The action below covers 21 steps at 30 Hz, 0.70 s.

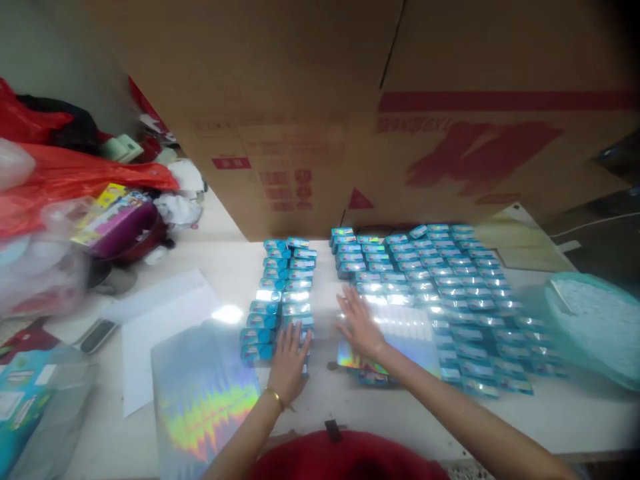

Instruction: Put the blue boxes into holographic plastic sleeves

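Note:
Small teal boxes in clear shiny wrap stand in two columns on the left and in a wide block of rows on the right. My left hand lies over the near end of the two columns, fingers stretched forward, touching or just above the boxes. Fingers spread, my right hand is at the left edge of the wide block. Beneath or beside it, a shiny rainbow-reflecting sheet covers part of the rows. Neither hand grips anything that I can see. Motion blurs the picture.
A large cardboard box walls off the table's back. Another rainbow sheet and white paper lie left, near a phone-like object. Red plastic bags crowd the far left. At right sits a teal basin with whitish contents.

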### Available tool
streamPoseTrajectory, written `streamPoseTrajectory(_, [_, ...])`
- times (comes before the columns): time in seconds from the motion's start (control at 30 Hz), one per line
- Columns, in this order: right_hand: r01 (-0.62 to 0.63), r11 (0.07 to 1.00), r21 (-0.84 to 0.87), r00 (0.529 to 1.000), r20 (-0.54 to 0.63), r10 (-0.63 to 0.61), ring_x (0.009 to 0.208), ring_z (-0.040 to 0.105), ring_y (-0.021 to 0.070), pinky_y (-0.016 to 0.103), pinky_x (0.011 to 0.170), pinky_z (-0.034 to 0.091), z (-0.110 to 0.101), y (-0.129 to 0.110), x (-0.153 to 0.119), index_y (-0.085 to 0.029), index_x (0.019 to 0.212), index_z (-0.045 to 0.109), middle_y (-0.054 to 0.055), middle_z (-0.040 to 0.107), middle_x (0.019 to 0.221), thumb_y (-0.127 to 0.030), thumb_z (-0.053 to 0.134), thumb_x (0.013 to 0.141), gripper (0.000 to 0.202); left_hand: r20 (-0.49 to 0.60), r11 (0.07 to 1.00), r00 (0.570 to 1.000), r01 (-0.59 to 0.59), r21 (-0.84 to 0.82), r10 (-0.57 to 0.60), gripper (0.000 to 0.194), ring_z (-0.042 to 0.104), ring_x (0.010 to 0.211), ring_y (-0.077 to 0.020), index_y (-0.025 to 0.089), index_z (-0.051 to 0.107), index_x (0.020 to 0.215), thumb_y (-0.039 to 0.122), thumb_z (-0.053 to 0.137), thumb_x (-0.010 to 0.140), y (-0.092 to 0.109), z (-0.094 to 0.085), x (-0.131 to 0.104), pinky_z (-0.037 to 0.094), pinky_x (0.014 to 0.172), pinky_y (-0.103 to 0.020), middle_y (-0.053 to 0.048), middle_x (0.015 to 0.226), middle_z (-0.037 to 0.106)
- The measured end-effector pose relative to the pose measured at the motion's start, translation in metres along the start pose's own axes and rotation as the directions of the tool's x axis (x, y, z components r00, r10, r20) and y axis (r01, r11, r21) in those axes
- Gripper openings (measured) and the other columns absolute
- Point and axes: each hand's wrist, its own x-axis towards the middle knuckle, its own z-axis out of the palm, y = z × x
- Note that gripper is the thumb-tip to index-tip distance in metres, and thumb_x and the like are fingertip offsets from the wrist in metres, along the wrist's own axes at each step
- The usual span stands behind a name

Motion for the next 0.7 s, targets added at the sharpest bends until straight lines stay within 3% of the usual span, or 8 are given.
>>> streamPoseTrajectory(0.17, [-0.065, 0.996, 0.055, 0.998, 0.011, 0.064, 0.147, 0.004, 0.0268, 0.051, 0.117, 0.010, 0.022, -0.016, 0.160, -0.019, 0.150, 0.025, 0.010, 0.011, 0.159, -0.043, 0.033, 0.097, 0.060, 0.126, 1.000, 0.992, -0.025, -0.018, 0.027, 0.102, -0.002, 0.145, -0.0395, 0.027, 0.012, 0.152, 0.042, 0.067, 0.068, -0.016, -0.010, 0.005, 0.001, 0.115, -0.061, -0.010, 0.160, 0.005])
streamPoseTrajectory(0.27, [-0.161, 0.985, 0.062, 0.985, 0.073, 0.156, 0.147, 0.003, 0.0287, 0.053, 0.116, 0.008, 0.049, -0.022, 0.213, -0.018, 0.151, 0.023, 0.010, 0.010, 0.160, -0.041, 0.030, 0.098, 0.058, 0.154, 1.000, 0.988, 0.018, 0.006, -0.019, 0.105, -0.004, 0.144, -0.0406, 0.027, 0.013, 0.152, 0.037, 0.069, 0.064, -0.017, -0.008, 0.012, 0.001, 0.114, -0.061, -0.009, 0.160, 0.003])
streamPoseTrajectory(0.37, [-0.175, 0.983, 0.059, 0.983, 0.073, 0.171, 0.145, 0.012, 0.0306, 0.054, 0.114, 0.011, 0.068, -0.018, 0.227, -0.023, 0.149, 0.030, 0.007, 0.015, 0.159, -0.037, 0.028, 0.098, 0.052, 0.163, 0.999, 0.986, 0.036, -0.007, -0.034, 0.109, -0.007, 0.144, -0.0427, 0.026, 0.011, 0.152, 0.037, 0.070, 0.061, -0.012, -0.006, 0.024, 0.001, 0.113, -0.063, -0.010, 0.160, -0.001])
streamPoseTrajectory(0.5, [-0.110, 0.993, 0.042, 0.993, 0.039, 0.108, 0.141, 0.023, 0.0309, 0.054, 0.114, 0.015, 0.073, 0.004, 0.226, -0.027, 0.146, 0.036, 0.004, 0.022, 0.158, -0.036, 0.028, 0.098, 0.049, 0.194, 0.998, 0.981, -0.001, -0.065, 0.014, 0.107, -0.008, 0.143, -0.0435, 0.024, 0.008, 0.152, 0.036, 0.068, 0.064, -0.002, -0.010, 0.044, 0.001, 0.112, -0.065, -0.012, 0.160, -0.003])
streamPoseTrajectory(0.7, [0.014, 0.999, -0.050, 1.000, -0.005, -0.014, 0.144, 0.017, 0.0300, 0.054, 0.116, 0.007, 0.065, 0.052, 0.227, -0.021, 0.145, 0.038, 0.009, 0.028, 0.155, -0.036, 0.030, 0.097, 0.050, 0.203, 0.987, 0.977, -0.035, -0.158, 0.067, 0.113, -0.011, 0.143, -0.0428, 0.023, 0.006, 0.152, 0.034, 0.071, 0.060, 0.017, -0.008, 0.074, 0.005, 0.114, -0.062, -0.012, 0.160, -0.008])
